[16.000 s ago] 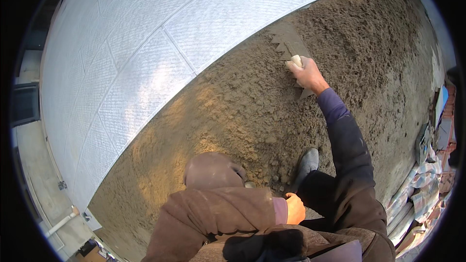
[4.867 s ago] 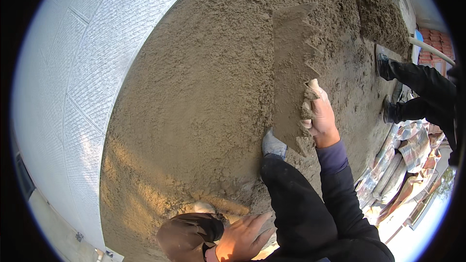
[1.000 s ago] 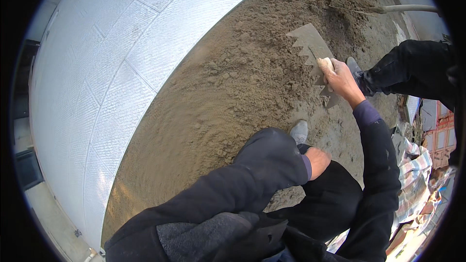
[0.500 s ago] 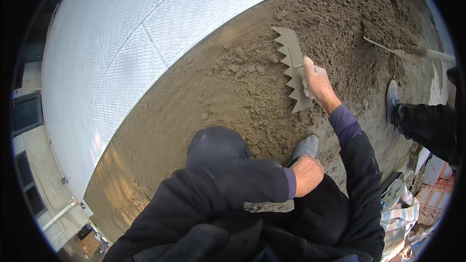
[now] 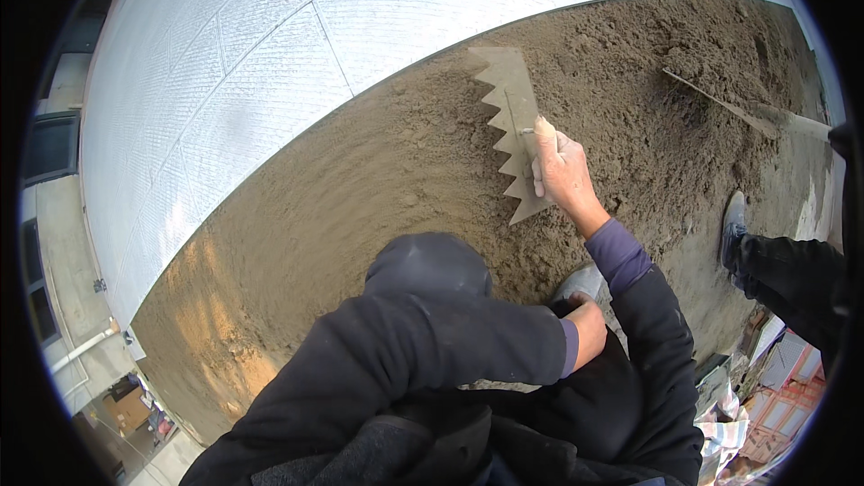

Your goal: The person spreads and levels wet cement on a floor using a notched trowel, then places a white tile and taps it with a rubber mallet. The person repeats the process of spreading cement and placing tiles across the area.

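My right hand [image 5: 562, 171] grips the handle of a broad metal notched trowel [image 5: 513, 103], whose toothed edge faces left and lies on the damp grey-brown mortar bed [image 5: 378, 162]. Behind the teeth the mortar shows curved smooth streaks; right of the blade it is coarse and lumpy. My left hand [image 5: 587, 333] rests at my bent dark-clothed leg, fingers curled and partly hidden, beside my grey boot [image 5: 576, 283].
Pale textured panels [image 5: 252, 45] border the mortar above and left. At right, a co-worker's leg and boot [image 5: 747, 252] stand by a shovel [image 5: 711, 94] in loose mortar. Wrinkled sheeting [image 5: 720, 427] and red panels [image 5: 783, 396] lie lower right, a white pipe [image 5: 76, 351] lower left.
Over the last half second the trowel and my right hand have moved left across the mortar. The shovel, absent sixteen seconds ago, stands in the mortar at right, with the co-worker's leg below it.
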Available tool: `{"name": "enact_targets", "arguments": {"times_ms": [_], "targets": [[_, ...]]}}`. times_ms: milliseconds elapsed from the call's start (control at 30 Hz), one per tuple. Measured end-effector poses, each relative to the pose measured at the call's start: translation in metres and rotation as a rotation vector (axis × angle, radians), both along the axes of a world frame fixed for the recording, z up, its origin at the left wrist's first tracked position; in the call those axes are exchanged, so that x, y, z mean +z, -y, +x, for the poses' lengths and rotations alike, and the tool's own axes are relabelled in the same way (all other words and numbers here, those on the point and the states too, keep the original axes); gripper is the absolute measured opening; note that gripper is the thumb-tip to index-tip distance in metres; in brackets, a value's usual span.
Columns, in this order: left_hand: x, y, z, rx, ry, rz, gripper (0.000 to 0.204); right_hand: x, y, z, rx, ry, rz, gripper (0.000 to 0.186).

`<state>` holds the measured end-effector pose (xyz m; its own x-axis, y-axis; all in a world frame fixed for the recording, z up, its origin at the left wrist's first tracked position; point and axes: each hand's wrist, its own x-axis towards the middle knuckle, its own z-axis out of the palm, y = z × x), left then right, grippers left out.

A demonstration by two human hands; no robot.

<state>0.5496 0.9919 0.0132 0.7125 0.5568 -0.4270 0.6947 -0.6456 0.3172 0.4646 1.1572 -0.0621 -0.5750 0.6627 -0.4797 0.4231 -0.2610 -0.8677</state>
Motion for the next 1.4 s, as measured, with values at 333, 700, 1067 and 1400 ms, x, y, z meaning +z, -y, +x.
{"name": "enact_targets", "arguments": {"times_ms": [333,700,1067,1400], "targets": [[0.002,0.003,-0.027,0.065,-0.070,0.035,0.034,-0.012,-0.043,-0.044,0.137,0.146,0.020,0.066],[-0.002,-0.015,-0.028,-0.060,0.008,-0.174,0.050,0.008,0.052,-0.062,0.667,0.039,-0.063,0.061],[0.001,-0.015,-0.008,0.027,0.054,0.208,0.033,0.008,-0.158,0.127,-0.604,0.219,0.441,0.063],[-0.008,-0.024,-0.014,0.117,-0.023,0.131,0.031,-0.048,-0.225,0.122,-0.764,0.097,0.060,0.060]]}}
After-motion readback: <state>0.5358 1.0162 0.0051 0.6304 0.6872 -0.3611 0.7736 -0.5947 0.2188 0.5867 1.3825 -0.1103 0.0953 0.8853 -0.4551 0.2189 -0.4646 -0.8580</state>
